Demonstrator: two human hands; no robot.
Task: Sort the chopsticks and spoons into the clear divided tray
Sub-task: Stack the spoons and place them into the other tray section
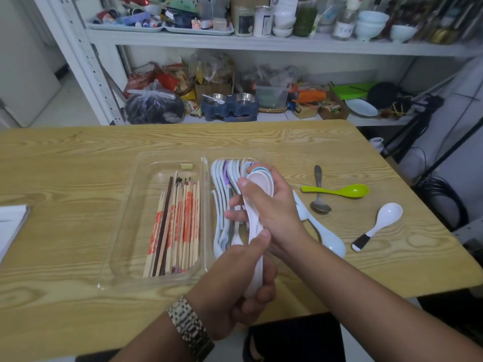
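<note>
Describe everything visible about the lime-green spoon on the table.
The lime-green spoon looks like glossy plastic, one piece, with an oval bowl and a slim handle. It lies flat on the wooden table, right of the clear tray, bowl up and pointing right. Its handle crosses the metal spoon. Nothing else touches it.

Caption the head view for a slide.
Left hand and right hand grip a stack of spoons over the clear divided tray; chopsticks lie in its left compartment.

Chopsticks fill the tray's left compartment, soup spoons its right; three spoons lie right, on the worktop.
</note>
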